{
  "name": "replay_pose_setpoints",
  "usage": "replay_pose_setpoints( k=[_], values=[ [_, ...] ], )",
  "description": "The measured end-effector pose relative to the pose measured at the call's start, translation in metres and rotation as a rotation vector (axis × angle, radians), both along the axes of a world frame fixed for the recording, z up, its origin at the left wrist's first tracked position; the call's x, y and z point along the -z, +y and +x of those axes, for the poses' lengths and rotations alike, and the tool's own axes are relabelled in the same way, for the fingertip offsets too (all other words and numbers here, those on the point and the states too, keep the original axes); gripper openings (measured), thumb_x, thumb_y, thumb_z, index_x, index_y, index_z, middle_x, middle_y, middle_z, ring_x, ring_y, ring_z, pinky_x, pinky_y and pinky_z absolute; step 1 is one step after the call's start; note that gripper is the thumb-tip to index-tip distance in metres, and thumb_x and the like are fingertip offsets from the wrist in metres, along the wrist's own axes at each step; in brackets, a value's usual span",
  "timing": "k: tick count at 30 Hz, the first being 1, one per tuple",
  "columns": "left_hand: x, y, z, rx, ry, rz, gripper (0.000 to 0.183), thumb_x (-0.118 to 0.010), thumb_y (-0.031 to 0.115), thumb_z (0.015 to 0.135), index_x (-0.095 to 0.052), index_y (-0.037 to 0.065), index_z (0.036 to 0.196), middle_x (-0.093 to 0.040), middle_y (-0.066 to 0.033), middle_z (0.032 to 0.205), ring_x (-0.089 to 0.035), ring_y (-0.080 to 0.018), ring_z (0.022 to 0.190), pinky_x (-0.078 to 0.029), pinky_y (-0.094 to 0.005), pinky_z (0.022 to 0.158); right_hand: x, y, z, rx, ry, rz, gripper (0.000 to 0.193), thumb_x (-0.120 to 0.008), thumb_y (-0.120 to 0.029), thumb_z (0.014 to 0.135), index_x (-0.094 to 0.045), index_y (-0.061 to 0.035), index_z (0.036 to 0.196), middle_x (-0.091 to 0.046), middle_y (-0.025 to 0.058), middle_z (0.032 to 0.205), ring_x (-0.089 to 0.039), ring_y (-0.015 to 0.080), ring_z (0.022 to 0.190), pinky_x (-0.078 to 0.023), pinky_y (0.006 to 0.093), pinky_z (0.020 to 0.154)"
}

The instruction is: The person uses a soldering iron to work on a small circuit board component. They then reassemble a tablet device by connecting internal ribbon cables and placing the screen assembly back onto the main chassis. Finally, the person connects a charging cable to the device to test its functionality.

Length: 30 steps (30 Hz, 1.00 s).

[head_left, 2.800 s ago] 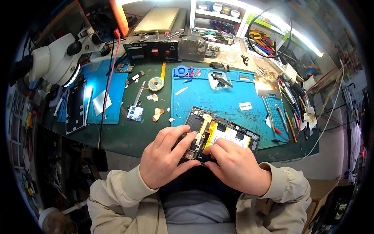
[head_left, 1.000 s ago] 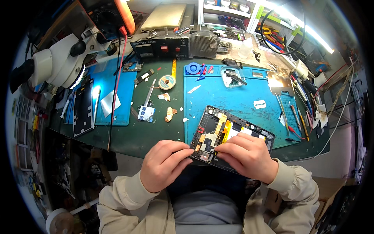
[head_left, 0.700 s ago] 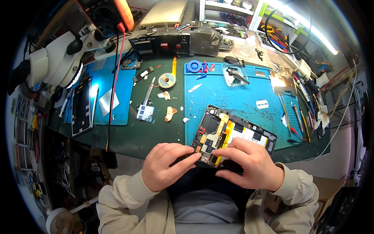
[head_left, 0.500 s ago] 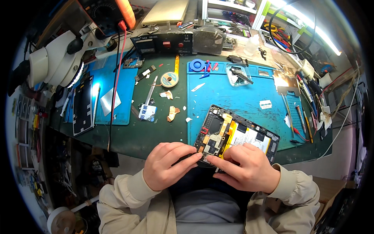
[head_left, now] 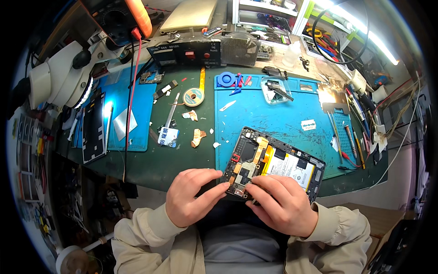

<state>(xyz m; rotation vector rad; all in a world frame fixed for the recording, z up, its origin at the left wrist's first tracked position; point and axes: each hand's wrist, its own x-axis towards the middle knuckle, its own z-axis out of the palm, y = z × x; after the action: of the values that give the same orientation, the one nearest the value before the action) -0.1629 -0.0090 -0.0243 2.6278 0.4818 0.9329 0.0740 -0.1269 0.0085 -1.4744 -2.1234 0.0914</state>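
An opened tablet point(head_left: 241, 157) lies tilted at the front edge of the bench, its circuit board, orange flex cable and white battery point(head_left: 296, 171) showing. My left hand point(head_left: 189, 197) is closed on the tablet's left edge, fingertips on the rim and thumb beside the board. Across the near side lies my right hand point(head_left: 285, 201), fingers bent, with its fingertips at the board next to the battery. The right palm covers the near corner of the battery and part of the frame, and the right thumb is under the near edge.
Under the tablet's far part spreads a blue work mat point(head_left: 269, 121). A solder spool point(head_left: 193, 97), scraper point(head_left: 172, 112) and torn scraps point(head_left: 198, 137) lie left. A small clear box point(head_left: 276, 97) stands farther back. Tweezers and pens point(head_left: 353, 139) lie right; a microscope point(head_left: 64, 75) stands left.
My right index finger has drawn back from the tablet's near left corner toward the battery side, its fingers bending more. My left hand keeps hold of the edge. The view has shifted slightly.
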Motion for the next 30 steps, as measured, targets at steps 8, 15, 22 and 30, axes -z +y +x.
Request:
replay_pose_setpoints(
  k=[8, 15, 22, 30],
  values=[
    [0.0033, 0.0019, 0.0023, -0.025, -0.012, -0.043, 0.043, -0.088, 0.013, 0.083, -0.068, 0.004, 0.121, -0.076, -0.0109, 0.117, -0.075, -0.0309, 0.109, -0.059, -0.0431, 0.092, 0.0046, 0.0042, -0.0029, -0.025, -0.017, 0.077, 0.029, -0.080, -0.012, 0.086, -0.074, 0.0009, 0.111, -0.074, 0.0138, 0.116, -0.073, 0.0272, 0.104, -0.061, 0.0354, 0.084],
    [0.0056, 0.0023, 0.0012, -0.016, -0.027, -0.050, 0.040, -0.088, 0.014, 0.085, -0.067, 0.006, 0.119, -0.077, -0.0099, 0.117, -0.075, -0.0296, 0.109, -0.059, -0.0416, 0.091, 0.0046, 0.0058, -0.0026, -0.035, 0.010, 0.084, 0.029, -0.082, -0.010, 0.086, -0.074, 0.0028, 0.110, -0.074, 0.0152, 0.115, -0.074, 0.0291, 0.104, -0.063, 0.0375, 0.088],
    [0.0072, 0.0023, 0.0017, -0.028, -0.063, -0.059, 0.039, -0.088, 0.015, 0.085, -0.067, 0.006, 0.117, -0.078, -0.0094, 0.116, -0.076, -0.0288, 0.108, -0.059, -0.0414, 0.090, 0.0050, 0.0060, -0.0013, -0.032, 0.077, 0.053, 0.029, -0.083, -0.010, 0.086, -0.073, 0.0042, 0.110, -0.075, 0.0167, 0.114, -0.074, 0.0299, 0.101, -0.063, 0.0370, 0.086],
    [0.0034, 0.0026, 0.0017, -0.020, -0.024, -0.062, 0.038, -0.088, 0.014, 0.084, -0.069, 0.005, 0.115, -0.078, -0.0100, 0.115, -0.076, -0.0295, 0.109, -0.059, -0.0417, 0.090, 0.0033, 0.0078, -0.0011, -0.051, 0.015, 0.052, 0.030, -0.082, -0.012, 0.086, -0.073, 0.0032, 0.110, -0.074, 0.0158, 0.117, -0.074, 0.0287, 0.102, -0.063, 0.0360, 0.087]
  ],
)
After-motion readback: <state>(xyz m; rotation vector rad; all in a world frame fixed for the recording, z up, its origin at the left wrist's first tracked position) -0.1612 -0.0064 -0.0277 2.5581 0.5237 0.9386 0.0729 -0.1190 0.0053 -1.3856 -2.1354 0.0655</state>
